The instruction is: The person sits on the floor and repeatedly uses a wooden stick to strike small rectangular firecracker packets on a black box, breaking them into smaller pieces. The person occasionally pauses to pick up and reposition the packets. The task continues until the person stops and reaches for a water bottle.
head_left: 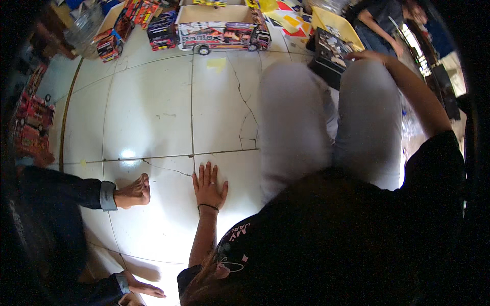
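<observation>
My left hand (208, 187) lies flat on the white tiled floor (148, 122), fingers spread, with a dark band around the wrist. Nothing is in it. My right hand (371, 56) rests over my raised right knee (368, 81) in grey trousers, its fingers lying loosely across the top and seemingly holding nothing. Just beyond those fingers stands a black box (332, 56) filled with small dark and pale pieces. Farther off to the left is a toy truck (224, 36) with printed sides, black wheels and an open-topped bed.
Stacks of printed pieces (163, 31) stand left of the truck. A yellow tub (337, 23) and coloured sheets (291, 20) lie at the back. Red toy trucks (37, 115) line the left side. Another person's bare foot (135, 193) is left of my hand; another person (380, 23) sits far right.
</observation>
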### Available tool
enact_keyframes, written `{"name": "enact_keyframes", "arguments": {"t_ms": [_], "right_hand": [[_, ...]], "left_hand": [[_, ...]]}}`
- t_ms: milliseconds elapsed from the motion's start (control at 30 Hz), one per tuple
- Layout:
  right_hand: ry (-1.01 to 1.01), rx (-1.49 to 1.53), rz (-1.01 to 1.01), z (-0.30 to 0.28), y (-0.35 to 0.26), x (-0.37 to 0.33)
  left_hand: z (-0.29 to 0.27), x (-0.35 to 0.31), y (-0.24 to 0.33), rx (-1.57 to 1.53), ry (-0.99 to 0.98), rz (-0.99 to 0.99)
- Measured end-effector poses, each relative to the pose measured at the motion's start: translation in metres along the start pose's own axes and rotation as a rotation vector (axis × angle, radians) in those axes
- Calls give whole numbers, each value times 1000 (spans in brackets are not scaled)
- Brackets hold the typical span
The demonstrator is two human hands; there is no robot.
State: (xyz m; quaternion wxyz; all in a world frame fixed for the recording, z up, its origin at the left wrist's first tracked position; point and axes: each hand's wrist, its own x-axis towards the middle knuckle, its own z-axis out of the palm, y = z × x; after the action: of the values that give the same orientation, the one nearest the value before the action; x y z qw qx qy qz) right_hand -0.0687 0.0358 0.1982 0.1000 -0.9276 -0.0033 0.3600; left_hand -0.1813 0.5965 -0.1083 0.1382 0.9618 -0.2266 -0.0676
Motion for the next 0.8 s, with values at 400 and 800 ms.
{"name": "enact_keyframes", "arguments": {"t_ms": [400, 800], "right_hand": [[43, -187, -525, -9, -20, 162], [1398, 277, -160, -202, -33, 287]], "left_hand": [[-4, -2, 6, -142, 232, -144], [-20, 3, 3, -108, 62, -121]]}}
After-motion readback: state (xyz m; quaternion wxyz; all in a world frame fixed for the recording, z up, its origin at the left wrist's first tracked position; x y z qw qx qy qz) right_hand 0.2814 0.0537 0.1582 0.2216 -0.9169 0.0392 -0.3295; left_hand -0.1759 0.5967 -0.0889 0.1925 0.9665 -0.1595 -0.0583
